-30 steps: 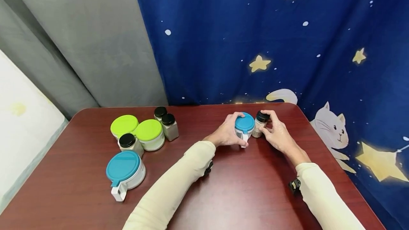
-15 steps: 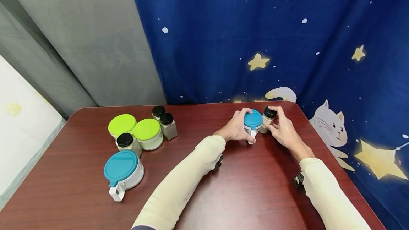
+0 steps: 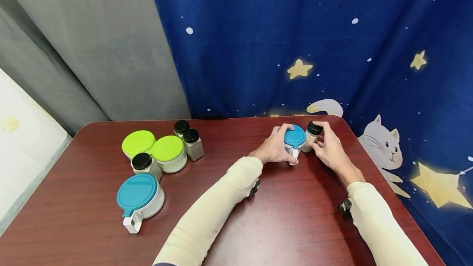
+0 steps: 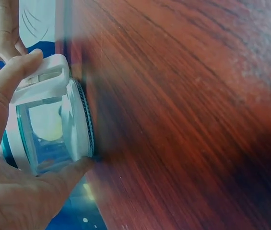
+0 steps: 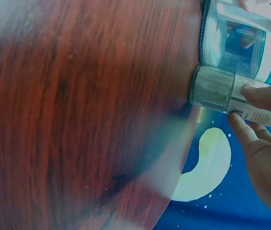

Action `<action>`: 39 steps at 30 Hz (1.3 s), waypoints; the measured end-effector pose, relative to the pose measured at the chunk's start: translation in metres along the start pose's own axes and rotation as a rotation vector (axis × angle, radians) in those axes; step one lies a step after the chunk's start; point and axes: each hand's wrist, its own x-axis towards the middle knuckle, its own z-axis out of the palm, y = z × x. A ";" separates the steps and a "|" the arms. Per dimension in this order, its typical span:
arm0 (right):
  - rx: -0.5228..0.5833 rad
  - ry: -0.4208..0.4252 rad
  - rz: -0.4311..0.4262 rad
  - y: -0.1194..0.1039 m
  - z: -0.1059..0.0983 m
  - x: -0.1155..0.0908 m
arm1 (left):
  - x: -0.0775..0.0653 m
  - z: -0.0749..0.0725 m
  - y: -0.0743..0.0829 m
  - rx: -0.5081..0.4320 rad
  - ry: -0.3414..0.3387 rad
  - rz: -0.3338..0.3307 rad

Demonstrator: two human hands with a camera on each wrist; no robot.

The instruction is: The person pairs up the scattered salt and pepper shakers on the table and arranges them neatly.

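Note:
Near the far right of the table, my left hand (image 3: 272,147) grips a small jar with a blue lid (image 3: 295,135) and a white handle. In the left wrist view the thumb and fingers span the clear jar (image 4: 46,132), whose base is at the tabletop. A black-capped spice jar (image 3: 309,139) stands close against its right side, pinched between the thumb and fingers of my right hand (image 3: 329,149). From the right wrist, the spice jar (image 5: 214,88) shows a pale filling and a printed label, and it appears to touch the handled jar.
On the left stand two green-lidded containers (image 3: 170,155), two black-capped jars (image 3: 194,147) behind, another black-capped jar (image 3: 145,167) and a larger blue-lidded pot (image 3: 142,196) with a white handle. A curtain (image 3: 240,52) hangs behind the table (image 3: 229,134).
Both hands have shifted right and slightly back with the blue-lidded jar and the spice jar, mostly in the first half second. The containers on the left keep their arrangement.

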 end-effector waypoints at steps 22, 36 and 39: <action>-0.008 0.204 -0.121 -0.075 -0.019 -0.046 | -0.096 -0.052 0.020 0.010 0.132 0.145; 0.055 -0.106 -0.391 -0.134 0.056 -0.072 | -0.270 -0.108 -0.011 0.029 0.187 0.188; 0.022 -0.178 -0.417 -0.143 0.072 -0.072 | -0.304 -0.134 -0.030 0.006 0.248 0.303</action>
